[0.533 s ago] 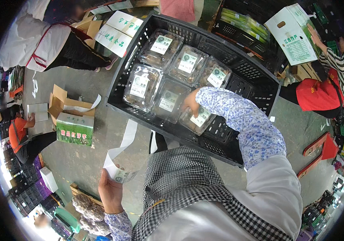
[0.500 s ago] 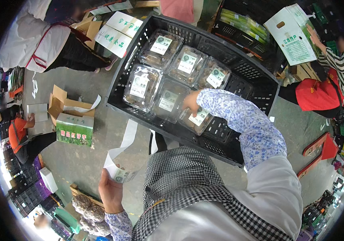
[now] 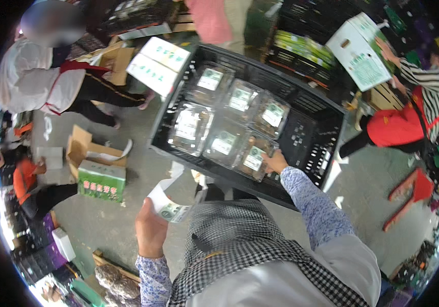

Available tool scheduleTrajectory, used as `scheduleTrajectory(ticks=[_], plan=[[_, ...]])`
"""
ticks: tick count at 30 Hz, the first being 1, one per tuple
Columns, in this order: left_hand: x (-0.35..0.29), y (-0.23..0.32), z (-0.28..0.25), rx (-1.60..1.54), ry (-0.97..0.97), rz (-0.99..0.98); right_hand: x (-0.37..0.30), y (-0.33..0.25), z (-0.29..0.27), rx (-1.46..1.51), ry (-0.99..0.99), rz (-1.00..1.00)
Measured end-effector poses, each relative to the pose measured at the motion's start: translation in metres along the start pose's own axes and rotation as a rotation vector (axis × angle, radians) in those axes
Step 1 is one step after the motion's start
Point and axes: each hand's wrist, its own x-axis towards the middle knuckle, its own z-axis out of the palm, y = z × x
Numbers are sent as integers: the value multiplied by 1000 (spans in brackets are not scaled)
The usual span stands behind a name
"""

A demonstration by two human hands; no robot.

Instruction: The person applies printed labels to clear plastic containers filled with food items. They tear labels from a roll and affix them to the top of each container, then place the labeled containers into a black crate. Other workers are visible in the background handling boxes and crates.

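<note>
My left hand [image 3: 151,231] pinches a strip of labels [image 3: 170,211], whose white backing trails up toward the crate. In front of me is a black plastic crate [image 3: 225,180] holding several clear plastic boxes, each with a white-and-green label on its lid; their brownish contents are unclear. My right hand [image 3: 276,162] rests at the right edge of the nearest right-hand plastic box [image 3: 246,170], its fingertips touching the lid beside the label [image 3: 254,158]. These fingers look stretched out rather than wrapped around the box. Another labelled box [image 3: 222,141] sits just left of it.
An open cardboard box [image 3: 101,180] and a person in orange [image 3: 24,180] are at left. A white carton [image 3: 159,64] stands beyond the crate's far left corner. At right, a person in a red apron [image 3: 394,125] handles a white-and-green carton [image 3: 360,53]. A red metal frame [image 3: 411,194] lies on the floor.
My right hand has shifted from the left side of the nearest right-hand box to its right edge, uncovering its label. My left hand has moved slightly up and right with the label strip.
</note>
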Motion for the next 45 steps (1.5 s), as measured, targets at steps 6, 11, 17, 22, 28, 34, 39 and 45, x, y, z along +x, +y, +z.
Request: scheduleTrajectory(ticks=[6,11,17,22,28,34,39,45], plan=[[-7,21,-2,75,3,53,-11,-11,8,-313,205,-90],[-21,18,19,248,-34,123,-188,-135,30,-197,-132,-783],[-50,20,40,254,-63,263,-287,-178,86,-299,-772,-1168],[-62,26,32,-6,-66,225,-292,-179,105,-284,-780,-1166],[-70,23,53,-62,-335,143,-291,-176,94,-198,-669,-923],[-62,17,58,-23,-302,-1,-293,-168,74,-298,-425,-1162],[-56,-1,68,228,-292,26,-311,-170,52,-266,-106,-1656],[-58,-5,47,247,-205,56,-283,-96,48,-207,-414,-1197]])
